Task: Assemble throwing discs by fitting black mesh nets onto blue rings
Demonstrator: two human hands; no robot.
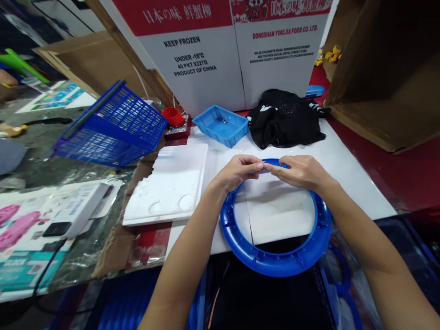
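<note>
A large blue plastic ring [278, 265] with a ribbed, hollow inner side lies partly over the front edge of the white work surface. At its far side my left hand [240, 170] is closed, thumb and fingers pinched together above the rim. My right hand [299, 172] meets it there, index finger stretched to the left hand's fingertips and the other fingers curled over the ring. Anything small between the left fingertips is too hidden to make out.
A white foam slab [172, 183] lies to the left, with a blue basket [113, 123] tilted behind it. A light blue tray [222, 126], a red cup [173, 117] and black cloth [285, 119] stand before the printed carton [206, 87]. A brown box [378, 91] is at right.
</note>
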